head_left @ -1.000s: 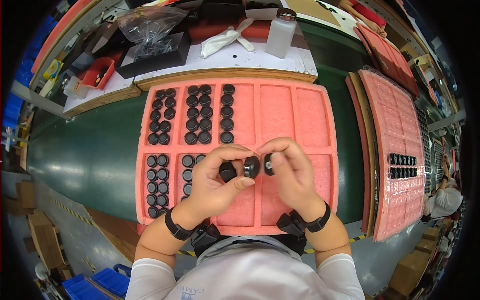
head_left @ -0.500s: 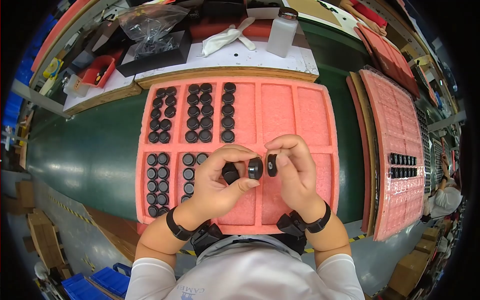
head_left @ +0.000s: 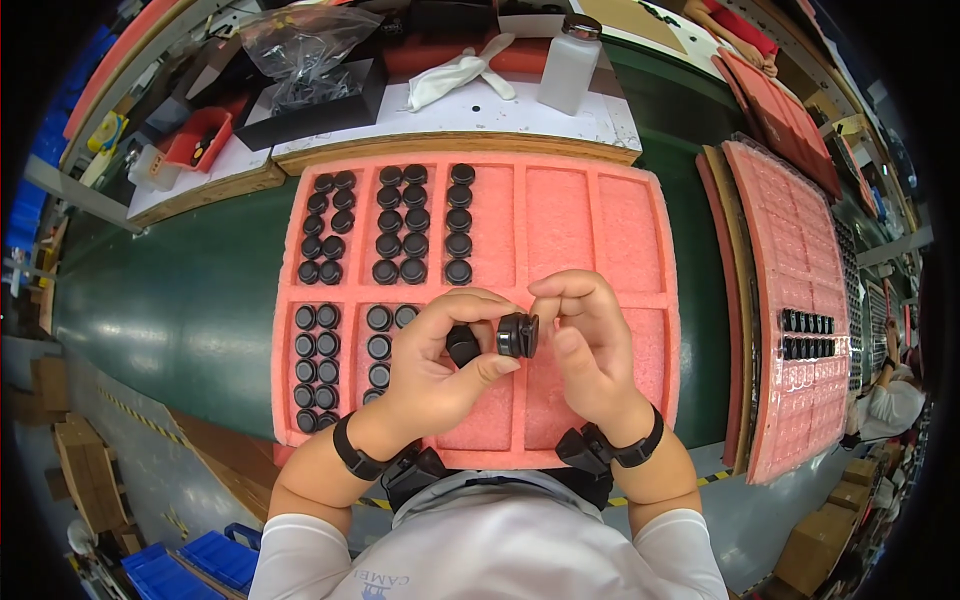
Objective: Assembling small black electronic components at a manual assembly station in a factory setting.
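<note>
Nearest the body: dark wristbands [head_left: 365, 452] with bulky boxes, one on each wrist, close to the tray's near edge in this view. Possible fault: a lowered wrist could knock the foam and jostle what stands in it.

Above the near half of the tray: the left hand [head_left: 425, 365] pinches a black round piece [head_left: 515, 336] between thumb and fingers, and also keeps a second dark piece [head_left: 462, 345] tucked further back in the same grip. Main risk, as judged: loosening the pinch to turn the front piece could free the rear one. The right hand [head_left: 597, 350] stands just beside, thumb well apart from curled fingers, no item seen between them; whether a fingertip touches the piece cannot be told. The piece's right-hand part looks slightly skewed; if not seated squarely, a push could slip or tip it off.

Below and beyond: the pink foam tray [head_left: 662, 235], with rows of black caps [head_left: 326, 371] on its left side, near and far. Anything dropped could strike these; the left forearm, passing above the near ones, could topple some.

Farther, on the white worktop [head_left: 440, 125]: a translucent bottle [head_left: 570, 75], well apart from the hands; little hazard judged there.
</note>
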A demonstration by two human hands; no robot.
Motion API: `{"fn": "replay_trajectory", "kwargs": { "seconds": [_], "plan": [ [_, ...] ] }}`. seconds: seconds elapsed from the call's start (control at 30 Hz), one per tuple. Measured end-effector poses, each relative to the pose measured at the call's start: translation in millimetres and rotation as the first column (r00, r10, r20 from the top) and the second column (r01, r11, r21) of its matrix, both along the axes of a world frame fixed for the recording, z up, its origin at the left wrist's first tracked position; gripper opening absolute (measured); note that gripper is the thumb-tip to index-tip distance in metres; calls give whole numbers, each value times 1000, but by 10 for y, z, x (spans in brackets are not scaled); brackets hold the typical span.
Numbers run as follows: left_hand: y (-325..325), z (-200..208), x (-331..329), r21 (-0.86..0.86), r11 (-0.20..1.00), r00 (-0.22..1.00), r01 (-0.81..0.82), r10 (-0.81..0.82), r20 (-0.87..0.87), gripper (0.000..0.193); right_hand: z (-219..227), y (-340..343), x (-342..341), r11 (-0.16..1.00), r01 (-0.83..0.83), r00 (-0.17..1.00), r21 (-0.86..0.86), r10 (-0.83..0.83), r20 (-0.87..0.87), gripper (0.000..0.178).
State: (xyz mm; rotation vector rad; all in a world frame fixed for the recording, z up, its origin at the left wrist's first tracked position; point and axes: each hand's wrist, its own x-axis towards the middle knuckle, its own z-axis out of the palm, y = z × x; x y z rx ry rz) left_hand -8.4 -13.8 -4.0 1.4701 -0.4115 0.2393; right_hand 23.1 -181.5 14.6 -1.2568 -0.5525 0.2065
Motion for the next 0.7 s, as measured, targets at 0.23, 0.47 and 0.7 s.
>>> {"fn": "replay_trajectory", "kwargs": {
  "seconds": [0.23,0.47,0.7],
  "plan": [
    [14,24,-19,-3,999,999,-46,45,-28,35,-35,-5,43,974,110,962,-198,-55,266,34],
    [25,14,-22,-108,994,982,11,-31,-187,36,24,-15,95,944,207,885,-259,-68,460,27],
    [-112,29,72,-281,958,927,61,-159,-340,37,196,-291,64,865,364,845,-345,-150,514,26]
  ]
}}
